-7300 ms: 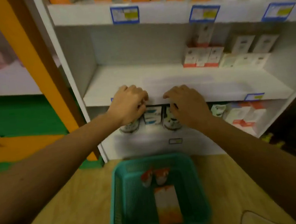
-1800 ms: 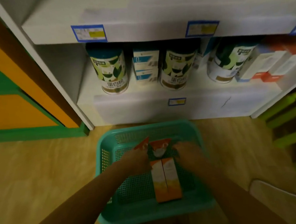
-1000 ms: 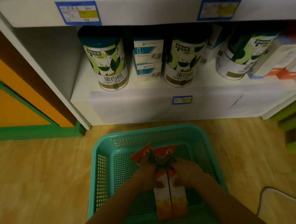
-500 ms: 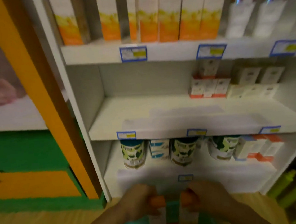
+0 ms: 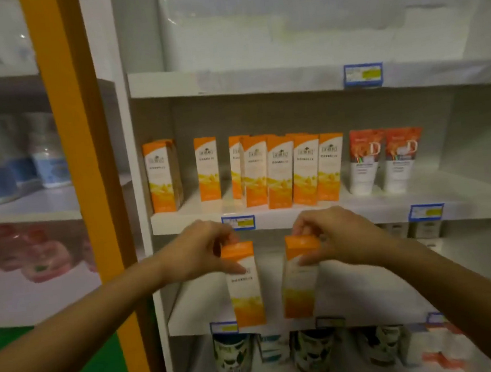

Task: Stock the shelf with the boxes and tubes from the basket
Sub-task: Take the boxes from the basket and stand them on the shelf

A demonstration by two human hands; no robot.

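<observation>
My left hand [image 5: 198, 252] and right hand [image 5: 337, 237] each pinch the orange top of an upright orange-and-white box [image 5: 244, 285], its body hanging below my fingers.

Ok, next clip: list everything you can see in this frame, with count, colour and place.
Held boxes: two, orange and white, one in each hand, below the stocked shelf: left box, right box.
Shelved boxes: about seven, orange and white, upright on the stocked shelf.
Tubes: two, white with red-orange tops, right of the boxes.
Price tags: several, blue and yellow, on the shelf edges.
Cans: about three, green and white, bottom shelf, partly hidden.
Post: one, orange, left of the unit.
Left hand: grips the left box.
Right hand: grips the right box.
</observation>
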